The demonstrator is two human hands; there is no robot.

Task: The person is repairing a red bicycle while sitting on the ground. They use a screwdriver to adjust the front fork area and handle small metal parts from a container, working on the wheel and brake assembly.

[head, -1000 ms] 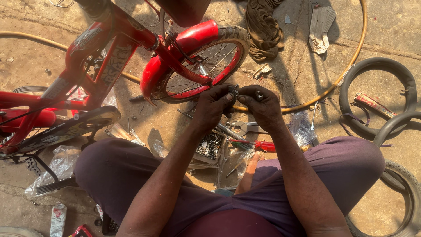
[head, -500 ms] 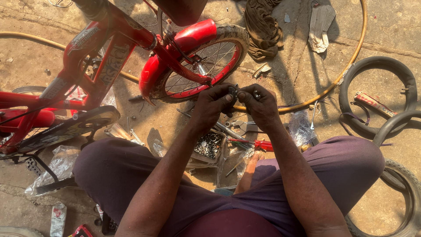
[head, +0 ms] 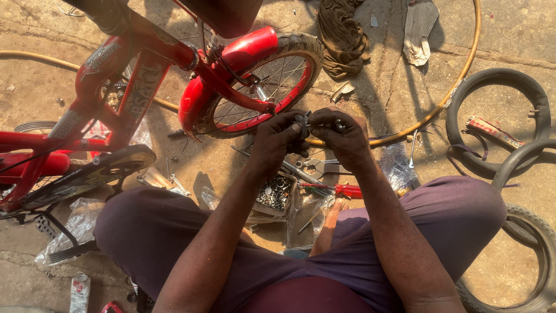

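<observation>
A red bicycle [head: 145, 104] lies on the ground, its rear wheel [head: 266, 81] towards a brown rag [head: 341, 35]. Right of that wheel lie black inner tubes [head: 498, 116]; below it sits a box of small metal parts [head: 275, 194] and a red-handled screwdriver [head: 341, 190].

At about three o'clock from me a flat red-and-white carton [head: 494, 132] lies inside the black tube ring. Clear plastic bags [head: 398, 165] lie near my knees. At eight o'clock sits a small white-and-red packet [head: 79, 292]. White lettering decals [head: 139, 87] run along the red frame.

Bare concrete floor [head: 376, 98] lies open ahead of the hands; the red bicycle's spoked rear wheel [head: 260, 87] blocks leftward, 2 black rubber tubes [head: 498, 81] crowd right.
</observation>
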